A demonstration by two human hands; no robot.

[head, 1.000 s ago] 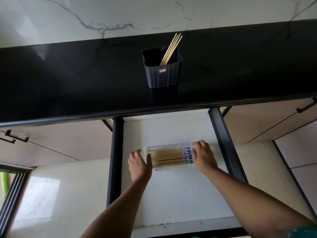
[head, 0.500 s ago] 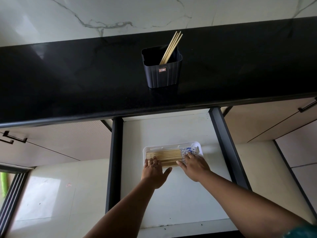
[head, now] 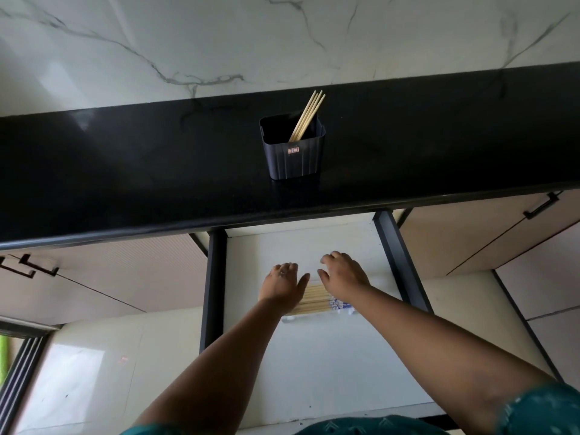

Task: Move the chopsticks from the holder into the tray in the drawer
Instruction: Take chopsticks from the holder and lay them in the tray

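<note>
Apparently between loads, both the left hand (head: pixel 282 282) and right hand (head: pixel 343 274) hover open and empty above the tray (head: pixel 290 318) (partly hidden), so next comes reaching for the chopsticks (head: pixel 307 116) in the holder (head: pixel 293 155)

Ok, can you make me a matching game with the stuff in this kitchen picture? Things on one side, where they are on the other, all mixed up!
Things:
1. holder
2. tray
3. loose chopsticks
4. left hand

Places:
A. leaning inside the holder
B. on the black counter
C. hovering over the tray, fingers spread
D. in the open drawer

Pairs: 1-B, 2-D, 3-A, 4-C
</note>
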